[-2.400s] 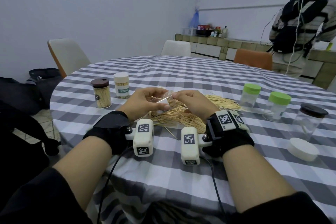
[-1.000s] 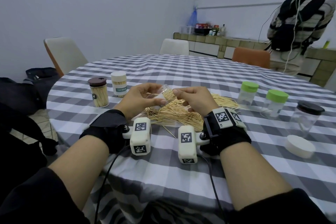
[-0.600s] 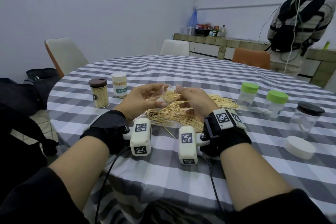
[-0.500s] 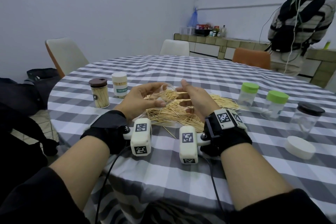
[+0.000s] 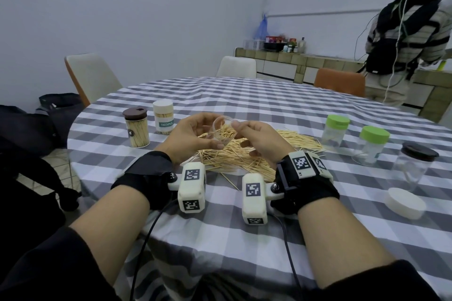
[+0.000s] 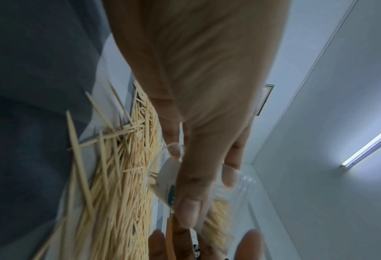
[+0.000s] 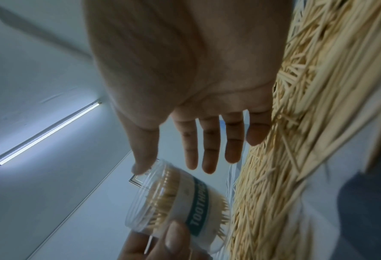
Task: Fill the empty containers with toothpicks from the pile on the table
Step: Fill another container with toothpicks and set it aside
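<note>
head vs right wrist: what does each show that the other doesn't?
Head only: two green-lidded clear jars, a brown-lidded jar of toothpicks, a loose white lid, and a person standing at the back.

Right wrist only: a lit ceiling tube light.

Both: the left hand gripping the clear labelled toothpick container, the open right hand, and the toothpick pile.

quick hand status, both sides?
Left hand: holds the clear toothpick container, fingers curled round it.
Right hand: open, fingers straight, thumb tip at the container's rim, holding nothing.
</note>
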